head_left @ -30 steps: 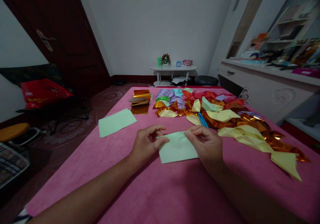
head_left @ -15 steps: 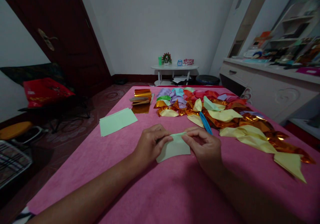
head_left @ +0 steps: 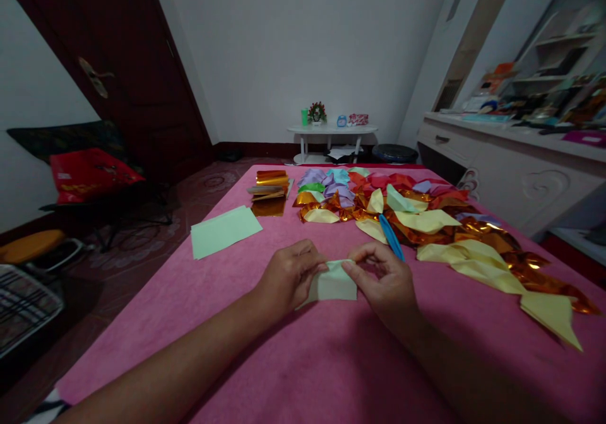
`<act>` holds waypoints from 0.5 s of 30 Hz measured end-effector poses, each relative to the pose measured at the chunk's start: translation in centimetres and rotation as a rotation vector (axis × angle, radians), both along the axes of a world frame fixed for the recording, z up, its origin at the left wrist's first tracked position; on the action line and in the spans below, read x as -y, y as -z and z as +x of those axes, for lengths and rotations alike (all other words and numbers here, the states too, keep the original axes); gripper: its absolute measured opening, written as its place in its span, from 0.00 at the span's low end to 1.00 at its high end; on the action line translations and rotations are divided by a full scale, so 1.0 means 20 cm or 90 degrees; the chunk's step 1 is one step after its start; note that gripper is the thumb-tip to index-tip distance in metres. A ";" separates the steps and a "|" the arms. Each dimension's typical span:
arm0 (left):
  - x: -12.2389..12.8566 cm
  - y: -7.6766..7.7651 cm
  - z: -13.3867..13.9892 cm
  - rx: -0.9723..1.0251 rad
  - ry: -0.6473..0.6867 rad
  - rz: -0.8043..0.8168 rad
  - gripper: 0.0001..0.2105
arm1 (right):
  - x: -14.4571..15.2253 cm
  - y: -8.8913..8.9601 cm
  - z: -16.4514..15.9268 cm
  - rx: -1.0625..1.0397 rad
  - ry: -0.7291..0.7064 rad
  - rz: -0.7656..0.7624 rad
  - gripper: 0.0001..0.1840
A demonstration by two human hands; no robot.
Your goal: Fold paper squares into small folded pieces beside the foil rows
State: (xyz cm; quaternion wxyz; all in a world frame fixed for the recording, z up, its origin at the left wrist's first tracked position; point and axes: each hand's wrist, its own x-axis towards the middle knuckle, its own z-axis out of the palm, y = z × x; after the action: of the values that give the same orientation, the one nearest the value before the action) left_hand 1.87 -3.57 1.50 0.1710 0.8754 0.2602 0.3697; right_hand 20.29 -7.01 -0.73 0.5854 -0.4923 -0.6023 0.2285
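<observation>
Between my hands is a small pale green sheet of paper (head_left: 332, 284), its far edge pinched at both ends. My left hand (head_left: 294, 272) grips the left end with thumb and fingers. At the right end, my right hand (head_left: 384, 277) pinches the same edge between thumb and forefinger. The paper hangs toward me just over the pink cloth (head_left: 303, 373). Beyond my left hand lies a stack of pale green paper sheets (head_left: 226, 231). A long blue object (head_left: 391, 237), whose kind I cannot make out, lies just past my right hand.
Folded paper and shiny orange foil pieces (head_left: 497, 231) spread over the far and right part of the table. Orange foil sheets (head_left: 268, 194) are stacked at the far left. A cabinet (head_left: 506, 159) stands right; a red bag (head_left: 95, 175) sits on a chair at left.
Both hands have drawn slightly closer together along the paper's far edge, which has come a little nearer to me. The view has shifted slightly.
</observation>
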 end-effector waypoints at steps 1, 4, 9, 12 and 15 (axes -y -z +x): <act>0.00 0.00 0.00 -0.010 -0.007 0.002 0.09 | 0.00 0.00 0.00 0.038 -0.001 -0.009 0.07; 0.01 0.01 0.01 -0.055 -0.032 0.025 0.08 | -0.01 0.01 -0.01 0.180 -0.058 0.026 0.08; 0.05 -0.02 0.02 -0.147 -0.063 0.084 0.06 | 0.00 -0.01 -0.02 0.334 -0.080 0.125 0.08; 0.07 -0.04 0.01 -0.188 -0.063 0.144 0.07 | 0.01 -0.02 -0.01 0.366 -0.067 0.158 0.10; 0.06 -0.05 0.01 -0.213 -0.082 0.217 0.06 | 0.02 -0.03 -0.01 0.383 -0.065 0.189 0.10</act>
State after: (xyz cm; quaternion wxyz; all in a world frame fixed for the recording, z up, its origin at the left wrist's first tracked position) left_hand 2.03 -4.76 2.43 -0.0487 0.9222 0.2738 0.2687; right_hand 20.07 -7.44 -0.04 0.4347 -0.4161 -0.7986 0.0122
